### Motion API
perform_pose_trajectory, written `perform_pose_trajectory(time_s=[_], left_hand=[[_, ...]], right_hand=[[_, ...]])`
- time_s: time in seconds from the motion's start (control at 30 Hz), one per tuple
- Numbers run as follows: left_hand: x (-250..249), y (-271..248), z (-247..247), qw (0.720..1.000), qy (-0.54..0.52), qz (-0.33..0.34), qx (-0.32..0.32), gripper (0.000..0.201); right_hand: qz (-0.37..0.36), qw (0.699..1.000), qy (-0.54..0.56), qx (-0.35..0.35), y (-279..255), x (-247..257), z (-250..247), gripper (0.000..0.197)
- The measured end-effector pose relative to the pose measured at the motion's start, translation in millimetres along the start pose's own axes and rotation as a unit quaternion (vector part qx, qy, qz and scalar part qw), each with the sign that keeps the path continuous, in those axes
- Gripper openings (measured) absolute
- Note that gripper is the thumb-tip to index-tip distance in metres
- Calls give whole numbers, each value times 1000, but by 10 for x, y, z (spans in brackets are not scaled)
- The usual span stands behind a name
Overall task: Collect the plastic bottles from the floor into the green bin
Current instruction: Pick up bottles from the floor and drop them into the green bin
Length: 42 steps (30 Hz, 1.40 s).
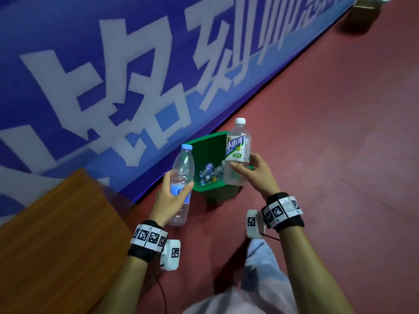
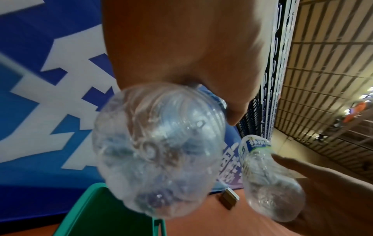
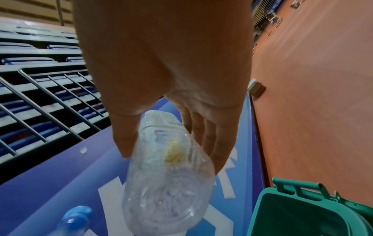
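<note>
My left hand [image 1: 173, 196] grips a clear bottle with a blue cap [image 1: 183, 175] upright, just left of the green bin [image 1: 208, 146]. Its base fills the left wrist view as the blue-cap bottle [image 2: 157, 153]. My right hand [image 1: 254, 171] grips a wider clear bottle with a white cap and blue-green label [image 1: 238, 152] over the bin's right rim. The right wrist view shows that labelled bottle [image 3: 169, 167] under my fingers [image 3: 203, 137], with the bin rim [image 3: 270, 201] at lower right. Several crushed bottles [image 1: 210, 173] lie inside the bin.
The bin stands on a red floor [image 1: 328, 132] against a blue banner wall with white characters [image 1: 113, 87]. A wooden board [image 1: 56, 234] lies at the left. A brown box [image 1: 362, 17] sits far along the wall. My leg in light trousers [image 1: 260, 268] is below.
</note>
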<state>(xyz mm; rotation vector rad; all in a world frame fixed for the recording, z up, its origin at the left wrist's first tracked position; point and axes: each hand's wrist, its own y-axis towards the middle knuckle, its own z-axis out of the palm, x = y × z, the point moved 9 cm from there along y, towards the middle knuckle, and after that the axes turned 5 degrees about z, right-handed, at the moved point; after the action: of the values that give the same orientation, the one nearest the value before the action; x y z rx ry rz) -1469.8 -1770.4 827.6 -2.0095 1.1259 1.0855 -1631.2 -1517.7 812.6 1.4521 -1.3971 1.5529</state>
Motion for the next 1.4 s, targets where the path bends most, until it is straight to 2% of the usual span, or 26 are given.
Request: perform_pose_trajectory(time_s=[0.13,0.23,0.33,0.43,0.6,0.7,0.77,0.9,1.0,1.1,1.23,1.3,1.4], left_hand=[[133,628,92,997,31,-67,-20,53],[102,1105,204,992,55,-107,-27,46],[27,1426,284,989,63,-126,-44,47],[15,1638,345,984,68,-149,-66,51],[243,1893,457,973,57,-202,-91,50],[463,2107,605,967,58,-244,-40,42],[573,2331,700,966,79,-245,-8,42],[853,2920,1017,962,131,-235,48,63],[1100,3364,1300,958,123,-249,71,68],[1415,3708,1567,951,131,-262,103,72],[1667,4005,1788,933,151,-293,143,90],[1596,4168,1858,932,172,-272,169,92],[1164,4422,1949,948,169,-189,194,75]], right_hand=[[33,995,-69,62,1075,-136,127,41],[63,983,-131,116,1877,-141,171,56],[91,973,-166,136,2472,-124,159,48],[99,967,-189,140,2897,-152,201,68],[93,952,-245,158,3231,-239,381,65],[97,947,-258,167,3389,-219,412,54],[98,944,-267,170,3494,-177,375,51],[63,936,-313,152,3666,21,165,49],[50,929,-341,135,3755,148,5,49],[60,938,-327,100,3835,223,-168,48],[73,948,-306,38,3873,311,-341,44],[86,951,-295,27,3848,257,-403,44],[103,949,-296,19,3735,138,-526,46]])
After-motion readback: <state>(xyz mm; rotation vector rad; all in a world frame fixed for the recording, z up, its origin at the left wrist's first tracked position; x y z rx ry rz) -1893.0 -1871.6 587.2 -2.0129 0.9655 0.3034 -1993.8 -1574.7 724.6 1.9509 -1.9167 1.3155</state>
